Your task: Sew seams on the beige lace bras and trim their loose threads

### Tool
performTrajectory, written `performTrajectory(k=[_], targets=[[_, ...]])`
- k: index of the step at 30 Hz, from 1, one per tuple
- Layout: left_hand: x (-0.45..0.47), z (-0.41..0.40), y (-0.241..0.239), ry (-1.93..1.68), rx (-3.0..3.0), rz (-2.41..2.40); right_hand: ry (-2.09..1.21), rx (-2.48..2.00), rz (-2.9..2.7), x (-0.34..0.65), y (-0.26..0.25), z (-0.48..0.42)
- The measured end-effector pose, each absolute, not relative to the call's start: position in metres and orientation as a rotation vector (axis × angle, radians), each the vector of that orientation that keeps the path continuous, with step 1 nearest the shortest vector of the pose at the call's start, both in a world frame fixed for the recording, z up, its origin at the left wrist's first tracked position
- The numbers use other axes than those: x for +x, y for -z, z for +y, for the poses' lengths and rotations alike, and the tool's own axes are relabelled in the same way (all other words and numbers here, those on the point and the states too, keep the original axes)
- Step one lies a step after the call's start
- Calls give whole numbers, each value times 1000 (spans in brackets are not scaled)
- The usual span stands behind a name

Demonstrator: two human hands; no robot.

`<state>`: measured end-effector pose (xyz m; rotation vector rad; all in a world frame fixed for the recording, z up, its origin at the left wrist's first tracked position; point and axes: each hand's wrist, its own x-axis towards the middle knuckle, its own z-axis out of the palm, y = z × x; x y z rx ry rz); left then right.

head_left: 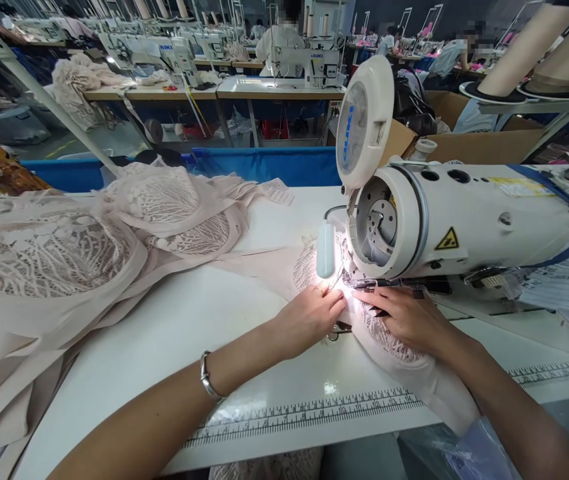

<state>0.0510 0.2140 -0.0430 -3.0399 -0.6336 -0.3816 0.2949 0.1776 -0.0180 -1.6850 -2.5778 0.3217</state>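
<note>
A white sewing machine (464, 220) lies across the right of the white table (174, 333), its lamp lighting the needle area. A pale pink lace piece (389, 347) sits under the machine head. My left hand (312, 317) rests on the lace just left of the needle, fingers pressed together flat on the cloth. My right hand (404, 317) lies on the lace to the right, fingers stretched toward the needle. A silver bracelet (207, 377) is on my left wrist.
A heap of pink lace garments (89, 247) covers the table's left side. A ruler strip (314, 410) runs along the front edge. Cardboard boxes (484, 143) stand behind the machine. Other sewing stations with people fill the background.
</note>
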Motion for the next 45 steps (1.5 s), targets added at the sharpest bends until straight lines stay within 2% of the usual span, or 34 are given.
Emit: performTrajectory(k=[16,25,29,34,37,42,45], targets=[[45,234,48,452,-2947,-632,-78,-1802,-2613,289,15,172],[44,241,47,426,-2924,-611,-166,-2029,-2399,284,12,179],[54,225,40,433,-2893,-808,-297,-2091,-2233,284,24,184],[74,186,36,333,-2908,-984,-75,-1957,-2110,292,48,188],[79,174,44,298,-2752,-953,-61,-1874,-2131,298,57,189],[74,178,56,285,-2742,-871,-121,-1569,-2315,304,51,181],[70,183,55,277,-2779,-832,-8,-1412,-2473,303,45,176]])
